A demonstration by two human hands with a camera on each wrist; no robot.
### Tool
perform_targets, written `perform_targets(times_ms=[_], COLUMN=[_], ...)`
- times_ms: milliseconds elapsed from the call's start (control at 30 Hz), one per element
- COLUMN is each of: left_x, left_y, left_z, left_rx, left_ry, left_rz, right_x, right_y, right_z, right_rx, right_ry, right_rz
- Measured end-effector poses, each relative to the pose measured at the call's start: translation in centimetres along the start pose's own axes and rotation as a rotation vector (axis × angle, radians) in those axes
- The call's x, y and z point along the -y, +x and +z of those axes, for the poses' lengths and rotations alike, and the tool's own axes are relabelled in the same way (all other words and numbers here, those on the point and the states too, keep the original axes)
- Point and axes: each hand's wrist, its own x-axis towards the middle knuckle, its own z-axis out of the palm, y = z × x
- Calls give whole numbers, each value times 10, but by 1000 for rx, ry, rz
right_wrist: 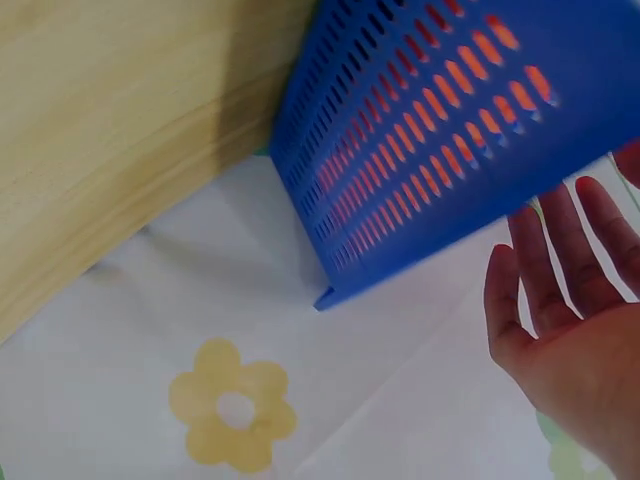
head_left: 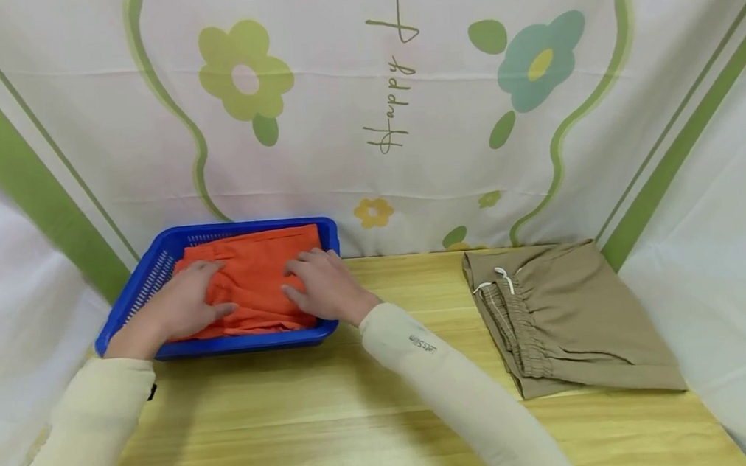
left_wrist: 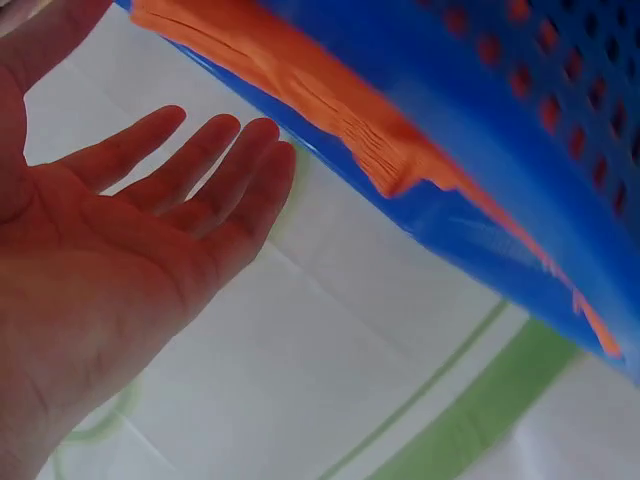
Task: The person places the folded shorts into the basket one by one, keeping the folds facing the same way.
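Orange cloth point(head_left: 255, 276) lies beneath left grip point(head_left: 186, 300) and right grip point(head_left: 326, 284).

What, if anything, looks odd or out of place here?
Nothing looks spilled or damaged. The orange garment lies folded in the blue basket. Slightly untidy: a white drawstring pokes loosely from the folded khaki garment. Also, the "Happy" lettering on the backdrop runs sideways.

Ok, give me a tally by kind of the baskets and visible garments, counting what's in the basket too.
Baskets: 1, the blue basket
Garments: 2, the orange garment in the basket and the tan garment on the table
Total: 3
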Motion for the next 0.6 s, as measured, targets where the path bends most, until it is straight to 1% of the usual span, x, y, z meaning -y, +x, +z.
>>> perform_targets(times_ms=[100,267,367,600], left_x=[-10,-29,-39,-62], left_y=[-5,-11,-15,-19], left_z=[5,11,17,30], left_rx=[-40,-104,-141,-217], left_ry=[14,6,0,26], left_rz=[13,42,66,136], right_x=[-1,-5,-9,-17], right_y=[-11,-29,-40,-66], right_z=[-7,-20,-25,-36], right_rx=[-35,-79,-95,-142], right_ry=[21,28,25,13], right_rz=[-23,-44,-48,-49])
